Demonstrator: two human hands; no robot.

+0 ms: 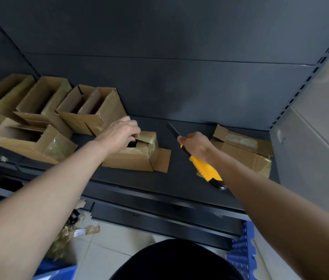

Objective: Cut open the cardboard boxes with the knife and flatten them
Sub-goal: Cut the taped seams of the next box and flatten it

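Note:
A small taped cardboard box (137,156) lies on the dark shelf (183,178) in the middle, its top flaps partly open and one end flap folded out to the right. My left hand (121,132) grips the edge of its top flap with curled fingers. To the right, my right hand (196,145) holds a yellow and black utility knife (205,169), its dark blade extended up and to the left above the shelf, clear of the box. A flattened box (244,148) lies at the right end of the shelf.
Several opened upright boxes (91,110) stand in a group at the left of the shelf. The grey back panel (179,83) closes the rear, a perforated upright (292,102) the right. Tape scraps (68,235) litter the tiled floor beside blue crates (242,251).

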